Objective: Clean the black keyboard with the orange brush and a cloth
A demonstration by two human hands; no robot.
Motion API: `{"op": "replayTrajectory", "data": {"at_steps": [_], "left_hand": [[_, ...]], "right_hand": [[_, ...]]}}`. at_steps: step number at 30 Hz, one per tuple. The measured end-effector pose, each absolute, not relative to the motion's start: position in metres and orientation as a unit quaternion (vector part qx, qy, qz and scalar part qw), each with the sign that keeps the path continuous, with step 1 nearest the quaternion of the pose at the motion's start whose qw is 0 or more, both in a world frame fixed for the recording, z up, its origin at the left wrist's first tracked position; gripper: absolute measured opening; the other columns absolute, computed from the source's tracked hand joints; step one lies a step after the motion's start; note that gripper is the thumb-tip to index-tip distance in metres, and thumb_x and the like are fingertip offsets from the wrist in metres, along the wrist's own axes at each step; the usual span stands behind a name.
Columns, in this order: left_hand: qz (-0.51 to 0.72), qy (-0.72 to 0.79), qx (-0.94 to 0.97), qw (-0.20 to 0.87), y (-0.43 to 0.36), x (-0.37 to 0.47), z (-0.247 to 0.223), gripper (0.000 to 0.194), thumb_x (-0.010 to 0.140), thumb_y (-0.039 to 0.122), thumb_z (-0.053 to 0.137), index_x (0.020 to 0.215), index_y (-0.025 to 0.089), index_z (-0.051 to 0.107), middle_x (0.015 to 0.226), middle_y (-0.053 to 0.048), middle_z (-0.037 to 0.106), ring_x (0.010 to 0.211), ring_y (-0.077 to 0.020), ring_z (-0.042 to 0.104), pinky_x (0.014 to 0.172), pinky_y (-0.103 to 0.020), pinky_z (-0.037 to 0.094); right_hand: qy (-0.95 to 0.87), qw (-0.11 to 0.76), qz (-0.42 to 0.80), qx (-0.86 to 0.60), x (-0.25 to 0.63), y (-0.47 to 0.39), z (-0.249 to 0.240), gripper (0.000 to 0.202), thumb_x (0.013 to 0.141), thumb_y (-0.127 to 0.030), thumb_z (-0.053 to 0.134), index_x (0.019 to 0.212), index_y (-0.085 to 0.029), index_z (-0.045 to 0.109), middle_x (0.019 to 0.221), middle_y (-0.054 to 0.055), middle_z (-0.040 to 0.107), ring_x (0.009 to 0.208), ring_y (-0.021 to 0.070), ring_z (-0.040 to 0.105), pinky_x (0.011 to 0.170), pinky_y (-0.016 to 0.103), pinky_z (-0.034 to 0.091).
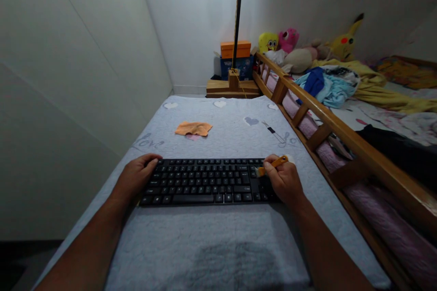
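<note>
A black keyboard lies flat on the pale blue bedspread. My left hand grips the keyboard's left end, thumb along its upper left corner. Over the right part of the keyboard, my right hand is closed on a small brush with an orange handle. The pale bristles touch or hover just above the keys right of the main block; which one I cannot tell. An orange cloth lies beyond the keyboard. A thin metal tool with a black band rests farther back on the right.
A wooden bed rail runs along the right side, with clothes and plush toys behind it. At the far end stand a dark pole on a wooden base and an orange box. A white cabinet borders the left.
</note>
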State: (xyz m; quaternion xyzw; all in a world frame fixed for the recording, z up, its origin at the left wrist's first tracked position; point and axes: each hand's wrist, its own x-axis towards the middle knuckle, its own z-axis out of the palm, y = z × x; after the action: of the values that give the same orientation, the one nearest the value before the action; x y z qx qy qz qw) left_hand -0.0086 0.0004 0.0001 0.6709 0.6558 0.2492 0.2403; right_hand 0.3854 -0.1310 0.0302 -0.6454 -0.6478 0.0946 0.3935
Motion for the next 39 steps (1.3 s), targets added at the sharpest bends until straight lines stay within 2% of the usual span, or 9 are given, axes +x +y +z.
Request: {"op": "replayTrajectory", "data": {"at_steps": [5,9,17,22,27,34,39], "left_hand": [[0.248,0.657,0.671,0.238,0.001,-0.011,-0.002,0.036,0.079,0.047,0.051,0.093,0.023,0.074,0.084,-0.004,0.076,0.079,-0.0246,0.068,0.071,-0.03,0.052],[0.255,0.653,0.671,0.242,0.002,-0.012,-0.006,0.037,0.08,0.049,0.052,0.096,0.024,0.074,0.086,-0.004,0.076,0.079,-0.0251,0.069,0.069,-0.031,0.052],[0.241,0.667,0.661,0.245,0.0,-0.008,0.001,0.038,0.078,0.048,0.051,0.096,0.023,0.075,0.086,-0.004,0.076,0.078,-0.0254,0.069,0.069,-0.031,0.052],[0.253,0.656,0.67,0.238,0.001,-0.01,-0.002,0.037,0.079,0.047,0.051,0.095,0.023,0.075,0.089,-0.004,0.076,0.081,-0.0251,0.068,0.071,-0.031,0.052],[0.25,0.658,0.669,0.237,0.003,-0.013,-0.007,0.036,0.081,0.048,0.051,0.095,0.024,0.074,0.087,-0.003,0.076,0.08,-0.025,0.069,0.07,-0.031,0.052],[0.244,0.659,0.672,0.232,0.004,-0.012,-0.004,0.037,0.08,0.048,0.049,0.093,0.023,0.074,0.09,-0.004,0.076,0.083,-0.0258,0.069,0.077,-0.032,0.052],[0.247,0.657,0.677,0.223,0.003,-0.011,-0.003,0.038,0.079,0.048,0.049,0.093,0.023,0.074,0.09,-0.004,0.076,0.083,-0.0259,0.069,0.077,-0.032,0.052]], "right_hand": [[-0.612,0.458,0.131,-0.631,0.386,-0.135,0.033,0.027,0.093,-0.033,0.045,0.072,-0.022,0.057,0.059,-0.001,0.056,0.057,0.0167,0.057,0.058,0.028,0.041],[-0.568,0.5,0.132,-0.641,0.389,-0.131,0.032,0.023,0.094,-0.038,0.052,0.084,-0.021,0.066,0.07,0.001,0.066,0.068,0.0192,0.063,0.067,0.029,0.048],[-0.568,0.479,0.22,-0.632,0.401,-0.118,0.041,0.021,0.085,-0.037,0.063,0.088,-0.019,0.074,0.088,0.006,0.075,0.084,0.0229,0.068,0.076,0.033,0.051],[-0.577,0.443,0.283,-0.625,0.404,-0.1,0.055,0.025,0.084,-0.041,0.063,0.087,-0.018,0.07,0.072,0.002,0.068,0.07,0.0195,0.063,0.064,0.03,0.047],[-0.563,0.429,0.293,-0.643,0.404,-0.082,0.055,0.022,0.083,-0.04,0.059,0.077,-0.019,0.061,0.062,-0.002,0.059,0.059,0.0157,0.055,0.059,0.028,0.043],[-0.542,0.449,0.29,-0.649,0.402,-0.074,0.046,0.023,0.083,-0.041,0.057,0.079,-0.018,0.061,0.063,-0.001,0.06,0.06,0.0165,0.056,0.062,0.03,0.044],[-0.551,0.423,0.291,-0.658,0.402,-0.069,0.039,0.022,0.081,-0.04,0.056,0.078,-0.019,0.06,0.06,-0.003,0.058,0.057,0.0159,0.054,0.058,0.028,0.042]]}}
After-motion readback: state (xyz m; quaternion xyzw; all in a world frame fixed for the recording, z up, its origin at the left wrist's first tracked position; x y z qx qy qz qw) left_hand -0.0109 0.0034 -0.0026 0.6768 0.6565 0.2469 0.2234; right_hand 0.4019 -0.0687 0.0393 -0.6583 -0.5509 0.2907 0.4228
